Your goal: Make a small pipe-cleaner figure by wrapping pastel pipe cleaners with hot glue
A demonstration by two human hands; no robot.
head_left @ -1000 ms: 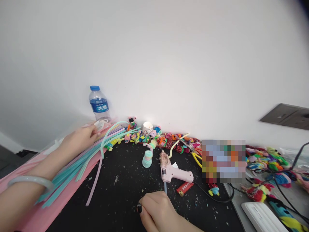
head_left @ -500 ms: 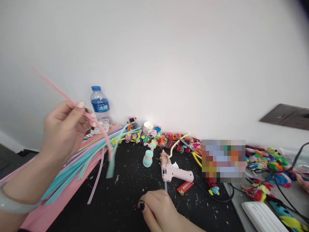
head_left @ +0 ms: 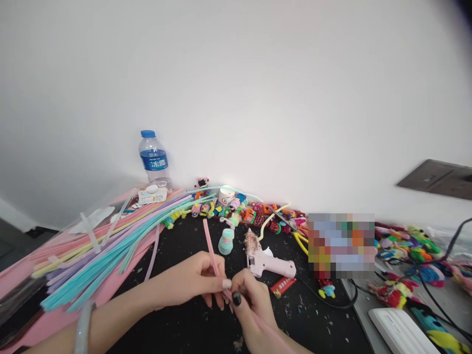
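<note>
A pink pipe cleaner (head_left: 209,241) runs between my two hands low over the black mat (head_left: 177,324). My left hand (head_left: 206,278) pinches it, with one end standing up past the fingers. Close against it, my right hand (head_left: 254,305) pinches the same strip between thumb and forefinger; a blurred length trails over the right wrist. Just beyond the hands stands a small mint-green wound pipe-cleaner piece (head_left: 226,242). A pink glue gun (head_left: 271,263) lies to its right, and a red lighter (head_left: 283,286) is by the right hand.
Pastel pipe cleaners (head_left: 121,255) lie in a bundle at left, on pink material. Behind are a water bottle (head_left: 154,160), a paper cup (head_left: 226,194), scissors (head_left: 287,220) and several colourful pipe-cleaner figures (head_left: 254,214). A black cable (head_left: 324,302) and white power strip (head_left: 401,332) are at right.
My left hand has come down and right from the bundle with the pink pipe cleaner. My right hand now grips it too. A mint strip has shifted back toward the wall.
</note>
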